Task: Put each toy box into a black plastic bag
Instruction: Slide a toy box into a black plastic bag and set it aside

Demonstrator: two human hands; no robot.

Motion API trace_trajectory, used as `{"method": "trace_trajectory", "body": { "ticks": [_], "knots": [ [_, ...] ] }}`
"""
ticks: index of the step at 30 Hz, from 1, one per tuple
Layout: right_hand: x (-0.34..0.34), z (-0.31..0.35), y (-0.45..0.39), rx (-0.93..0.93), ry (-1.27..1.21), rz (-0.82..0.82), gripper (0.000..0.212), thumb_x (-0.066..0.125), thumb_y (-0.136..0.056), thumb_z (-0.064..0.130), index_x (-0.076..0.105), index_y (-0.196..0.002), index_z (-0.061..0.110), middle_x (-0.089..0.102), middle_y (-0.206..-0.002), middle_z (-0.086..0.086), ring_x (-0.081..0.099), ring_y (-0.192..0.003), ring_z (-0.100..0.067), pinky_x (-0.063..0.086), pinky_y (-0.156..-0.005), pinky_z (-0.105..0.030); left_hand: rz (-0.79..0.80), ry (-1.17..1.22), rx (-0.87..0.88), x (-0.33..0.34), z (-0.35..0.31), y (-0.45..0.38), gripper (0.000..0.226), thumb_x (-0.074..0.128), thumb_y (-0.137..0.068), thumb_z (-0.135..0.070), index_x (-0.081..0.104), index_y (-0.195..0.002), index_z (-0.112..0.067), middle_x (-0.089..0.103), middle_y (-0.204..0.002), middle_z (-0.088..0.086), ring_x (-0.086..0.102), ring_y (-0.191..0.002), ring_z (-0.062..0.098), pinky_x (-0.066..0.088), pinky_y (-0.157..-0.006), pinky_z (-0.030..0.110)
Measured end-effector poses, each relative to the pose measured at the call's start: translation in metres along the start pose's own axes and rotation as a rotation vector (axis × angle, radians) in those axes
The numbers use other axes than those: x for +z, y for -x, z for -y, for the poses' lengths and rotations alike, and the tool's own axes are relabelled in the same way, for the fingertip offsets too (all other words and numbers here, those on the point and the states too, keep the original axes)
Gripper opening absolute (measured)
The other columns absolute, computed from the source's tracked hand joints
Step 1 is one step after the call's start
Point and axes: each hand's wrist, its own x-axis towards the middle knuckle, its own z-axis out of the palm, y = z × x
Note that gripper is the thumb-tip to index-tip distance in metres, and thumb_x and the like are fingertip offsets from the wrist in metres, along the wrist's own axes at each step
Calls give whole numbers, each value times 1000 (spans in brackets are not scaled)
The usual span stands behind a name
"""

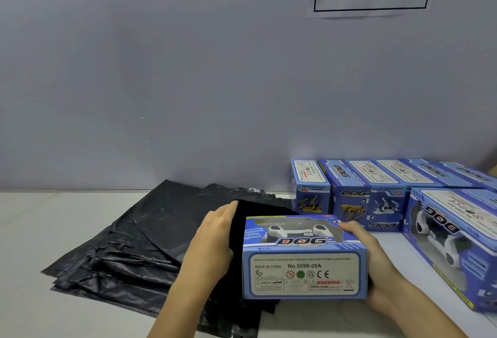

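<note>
The right hand (376, 265) holds a toy box (304, 257) at the mouth of a black bag (150, 233); the left hand (212, 241), its grip flat, spreads it. Next, slide the box inside.

Both forearms reach forward from the bottom edge, bare and angled toward each other. The left hand (215, 241) lies with its fingers straight and together, pointing away from the body, its palm turned inward against the black bag (150, 235). The right hand (373, 259) curls around the right end of the toy box (304, 265), thumb on top, the other fingers hidden behind and under it.
</note>
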Motion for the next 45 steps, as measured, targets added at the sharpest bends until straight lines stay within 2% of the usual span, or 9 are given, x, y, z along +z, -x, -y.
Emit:
{"method": "trace_trajectory", "body": {
  "ticks": [5, 9, 15, 19, 25, 30, 36, 40, 45],
  "knots": [
    [-3, 1, -2, 21, 15, -28, 61, 54, -83, 64, 79, -67, 11, 72, -83, -25, 71, -67, -38, 59, -63, -45, -155, -50, 26, -4, -7, -4, 79, 71, -87, -3, 32, -153, -18, 44, -149, -9, 38, -126, 9, 42, -88, 17],
    [-2, 1, -1, 17, 26, -43, 59, 55, -83, 64, 79, -68, 12, 73, -84, -24, 71, -71, -38, 58, -65, -45, -233, 9, 7, -5, -12, -5, 71, 56, -88, 13, 36, -152, -13, 49, -139, -3, 43, -123, 14, 51, -90, 28],
    [1, 2, 2, -14, 11, -18, 56, 56, -78, 64, 80, -70, 13, 72, -83, -25, 71, -69, -37, 58, -60, -43, -181, 31, -25, -2, -13, -5, 17, 58, -96, -8, 68, -109, -8, 63, -108, -1, 57, -96, 11, 45, -75, 21],
    [3, 3, 4, -32, -2, -46, 57, 55, -80, 64, 80, -72, 13, 73, -85, -25, 72, -69, -37, 58, -60, -44, -203, 13, -21, -2, -13, -3, 17, 63, -95, -21, 75, -106, -14, 69, -101, -9, 61, -90, 6, 50, -71, 24],
    [5, 4, 6, -88, -35, -90, 56, 52, -85, 63, 81, -82, 15, 73, -97, -28, 72, -75, -39, 58, -72, -48, -222, 29, 4, -3, -16, -3, 15, 67, -92, -18, 77, -102, -15, 72, -99, -8, 63, -89, 8, 55, -74, 31],
    [9, 5, 8, -196, -112, -112, 53, 50, -91, 56, 70, -117, 14, 73, -106, -24, 71, -84, -39, 59, -67, -44, -246, 9, -5, -2, -17, -2, 13, 67, -91, -14, 78, -98, -17, 73, -100, -9, 64, -92, 11, 53, -73, 30],
    [14, 0, 7, -251, -111, -150, 53, 51, -95, 50, 56, -132, 13, 68, -117, -27, 65, -108, -47, 52, -89, -59, -323, 96, -60, 2, -18, -3, 14, 67, -89, -9, 78, -95, -16, 76, -91, -9, 68, -80, 10, 56, -67, 31],
    [15, 1, 7, -226, -29, -103, 52, 49, -95, 51, 61, -129, 14, 70, -113, -25, 68, -101, -46, 55, -86, -60, -404, 343, -250, 4, -14, -7, 13, 70, -88, -9, 80, -94, -15, 70, -75, -21, 66, -73, -6, 47, -64, 6],
    [13, 1, 5, -186, 23, -46, 54, 52, -92, 54, 62, -126, 14, 71, -109, -26, 71, -90, -42, 58, -69, -44, -362, 545, -283, 6, -12, -8, 12, 71, -87, -6, 80, -90, -14, 67, -64, -27, 66, -75, -12, 44, -56, 2]
  ]
}}
